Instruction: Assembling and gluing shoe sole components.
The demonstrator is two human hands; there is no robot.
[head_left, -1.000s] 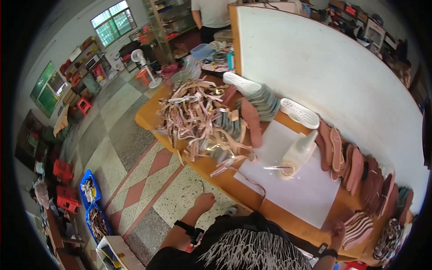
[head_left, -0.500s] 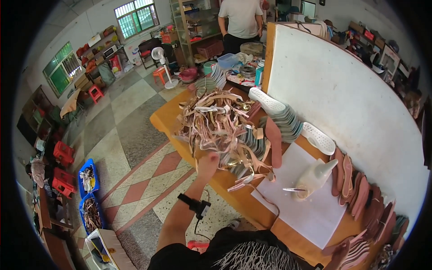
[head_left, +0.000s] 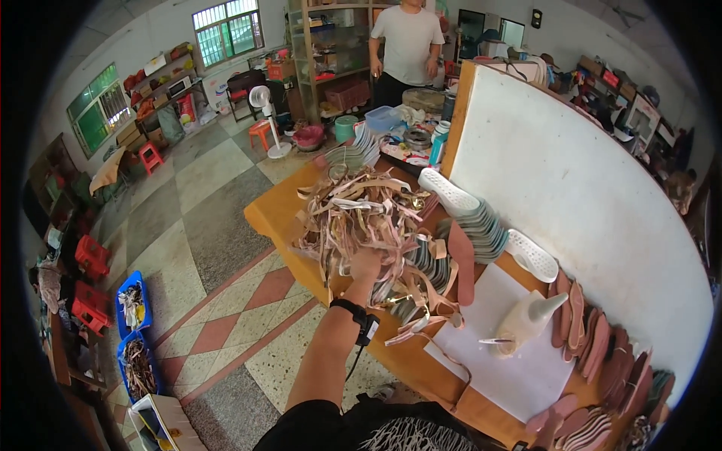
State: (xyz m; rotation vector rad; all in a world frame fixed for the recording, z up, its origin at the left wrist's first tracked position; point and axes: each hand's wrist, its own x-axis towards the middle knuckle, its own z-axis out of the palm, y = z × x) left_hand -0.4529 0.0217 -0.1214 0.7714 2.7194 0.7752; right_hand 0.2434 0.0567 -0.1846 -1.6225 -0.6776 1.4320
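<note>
My left hand reaches into the near side of a heaped, tangled pile of pink, tan and white shoe straps on the table. Its fingers are blurred and partly covered by straps, so I cannot tell whether they grip one. A black band with a small device sits on that wrist. Just right of the hand, grey-green layered sole pieces lie partly under loose straps. Beyond them lies a reddish-brown insole. I cannot make out my right hand.
On the orange-brown table, a plastic squeeze bottle rests on white paper. White perforated soles and brown insoles line the white partition. A person stands behind the table. Blue bins stand on the floor at left.
My left hand has moved right and farther into the strap pile, its forearm swinging right. The view has shifted slightly. The person at the back now shows higher up the body.
</note>
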